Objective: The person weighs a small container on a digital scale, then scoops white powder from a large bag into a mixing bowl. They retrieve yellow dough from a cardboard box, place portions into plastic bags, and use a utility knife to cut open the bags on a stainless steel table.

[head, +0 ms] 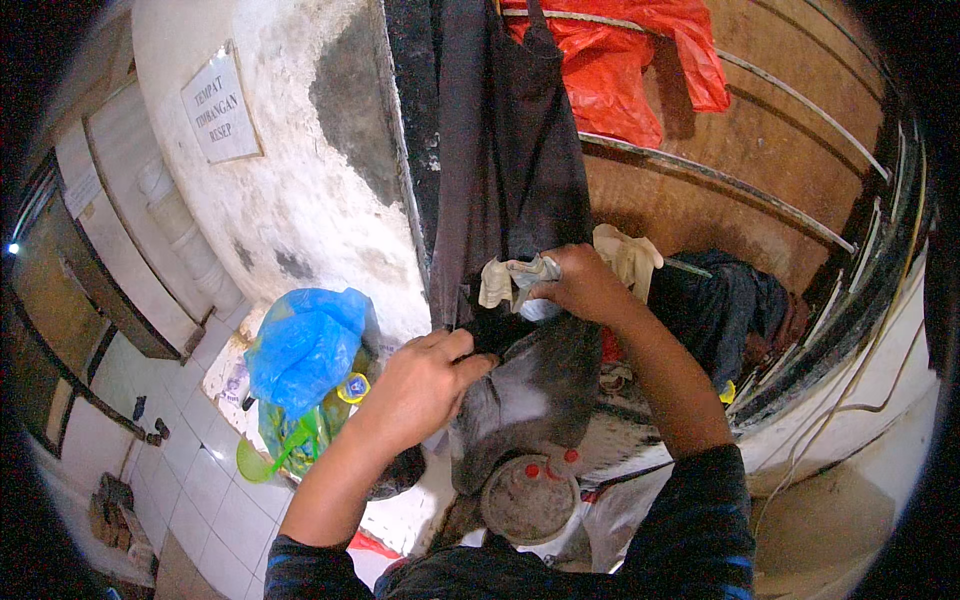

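Observation:
A long dark cloth garment [517, 172] hangs down in front of me, its lower part bunched between my hands. My left hand [427, 382] pinches a black edge of the cloth between thumb and fingers. In my right hand [589, 285] is a crumpled pale bundle [532, 281], whitish and bluish, held just above the dark opening of the cloth; whether it is paper, fabric or plastic I cannot tell. Behind the right hand hangs a cream cloth [630, 259]. The greyish lower end of the garment reaches down close to a round, dirty lidded container [531, 499].
Red plastic bags [615, 75] hang over a rail at the top. Dark clothes [705, 315] hang at the right. On a ledge at the left lie a blue plastic bag [307, 345] and a green plastic strainer or scoop [259, 459]. A peeling white wall [285, 187] rises beside them.

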`<action>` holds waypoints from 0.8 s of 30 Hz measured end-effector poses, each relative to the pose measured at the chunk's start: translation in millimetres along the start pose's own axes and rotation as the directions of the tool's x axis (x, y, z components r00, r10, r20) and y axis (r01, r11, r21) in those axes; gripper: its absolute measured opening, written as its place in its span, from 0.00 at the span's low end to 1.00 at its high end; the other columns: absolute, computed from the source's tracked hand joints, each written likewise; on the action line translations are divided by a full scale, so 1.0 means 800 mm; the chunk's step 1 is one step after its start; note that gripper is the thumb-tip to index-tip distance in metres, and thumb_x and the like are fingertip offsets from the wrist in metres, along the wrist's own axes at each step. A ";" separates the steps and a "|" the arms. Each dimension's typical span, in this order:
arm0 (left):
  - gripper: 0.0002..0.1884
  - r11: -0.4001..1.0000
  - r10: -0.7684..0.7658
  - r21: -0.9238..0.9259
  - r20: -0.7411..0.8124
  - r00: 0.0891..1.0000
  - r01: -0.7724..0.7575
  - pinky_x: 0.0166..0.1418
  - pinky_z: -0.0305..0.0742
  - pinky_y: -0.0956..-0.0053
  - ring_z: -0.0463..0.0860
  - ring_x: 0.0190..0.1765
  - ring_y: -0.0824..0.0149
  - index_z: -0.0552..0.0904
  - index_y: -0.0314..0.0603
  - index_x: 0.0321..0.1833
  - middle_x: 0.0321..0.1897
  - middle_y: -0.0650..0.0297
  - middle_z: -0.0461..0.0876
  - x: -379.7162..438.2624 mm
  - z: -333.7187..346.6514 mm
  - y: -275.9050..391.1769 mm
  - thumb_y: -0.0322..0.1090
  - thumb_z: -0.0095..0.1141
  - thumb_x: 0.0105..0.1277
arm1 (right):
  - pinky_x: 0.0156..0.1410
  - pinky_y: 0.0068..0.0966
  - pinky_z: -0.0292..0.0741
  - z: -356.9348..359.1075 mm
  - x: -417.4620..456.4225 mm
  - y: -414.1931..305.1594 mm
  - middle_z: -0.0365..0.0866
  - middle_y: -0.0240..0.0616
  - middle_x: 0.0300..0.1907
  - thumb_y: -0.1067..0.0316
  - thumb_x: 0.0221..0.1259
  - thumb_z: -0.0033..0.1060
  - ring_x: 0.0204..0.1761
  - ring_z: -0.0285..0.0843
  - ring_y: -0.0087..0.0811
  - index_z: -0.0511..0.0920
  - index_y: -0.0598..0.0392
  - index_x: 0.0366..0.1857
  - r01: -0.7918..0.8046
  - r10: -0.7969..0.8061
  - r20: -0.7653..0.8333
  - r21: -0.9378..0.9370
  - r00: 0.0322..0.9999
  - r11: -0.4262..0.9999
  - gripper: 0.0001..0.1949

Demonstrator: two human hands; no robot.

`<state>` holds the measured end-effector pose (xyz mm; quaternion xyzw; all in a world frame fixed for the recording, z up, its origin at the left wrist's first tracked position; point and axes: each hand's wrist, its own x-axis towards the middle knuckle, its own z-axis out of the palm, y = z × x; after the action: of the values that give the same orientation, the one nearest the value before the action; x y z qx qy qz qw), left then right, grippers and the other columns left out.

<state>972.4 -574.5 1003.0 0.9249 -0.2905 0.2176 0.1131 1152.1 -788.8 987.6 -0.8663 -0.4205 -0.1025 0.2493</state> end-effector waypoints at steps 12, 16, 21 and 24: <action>0.19 0.989 0.088 -0.104 -0.131 0.988 -0.102 0.56 0.78 0.62 0.80 0.52 0.51 0.84 0.43 0.50 0.46 0.54 0.79 0.006 0.014 0.019 0.26 0.57 0.54 | 0.70 0.36 0.68 0.055 0.059 -0.069 0.73 0.56 0.63 0.61 0.61 0.60 0.65 0.72 0.46 0.73 0.61 0.61 0.121 0.256 0.799 -0.377 0.544 0.918 0.25; 0.15 0.982 -0.056 -0.187 -0.274 0.960 0.004 0.60 0.77 0.61 0.80 0.57 0.52 0.83 0.42 0.54 0.54 0.54 0.80 -0.052 -0.013 -0.002 0.27 0.57 0.63 | 0.69 0.36 0.69 0.093 0.052 -0.022 0.75 0.53 0.61 0.63 0.63 0.57 0.63 0.74 0.44 0.75 0.60 0.59 0.139 0.222 0.728 -0.400 0.649 0.906 0.21; 0.07 0.812 -0.555 -0.303 -0.140 0.820 0.498 0.53 0.76 0.66 0.84 0.45 0.57 0.83 0.34 0.43 0.41 0.53 0.85 -0.208 -0.020 -0.059 0.31 0.57 0.69 | 0.67 0.37 0.71 0.008 0.004 0.026 0.77 0.48 0.59 0.66 0.65 0.53 0.61 0.76 0.42 0.77 0.58 0.57 -0.239 0.334 0.205 -0.380 0.920 0.893 0.18; 0.10 0.439 -0.888 -0.269 0.010 0.459 0.857 0.43 0.78 0.65 0.85 0.36 0.55 0.84 0.35 0.43 0.33 0.52 0.86 -0.363 0.036 -0.079 0.36 0.59 0.68 | 0.67 0.37 0.71 -0.036 -0.026 0.004 0.79 0.46 0.58 0.67 0.66 0.51 0.60 0.77 0.40 0.79 0.57 0.56 -0.341 0.325 -0.123 -0.157 0.938 0.927 0.16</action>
<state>805.7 -391.7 836.3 0.9043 0.2132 0.1524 0.3370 1142.8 -819.7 1003.3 -0.9379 -0.2442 -0.1363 0.2053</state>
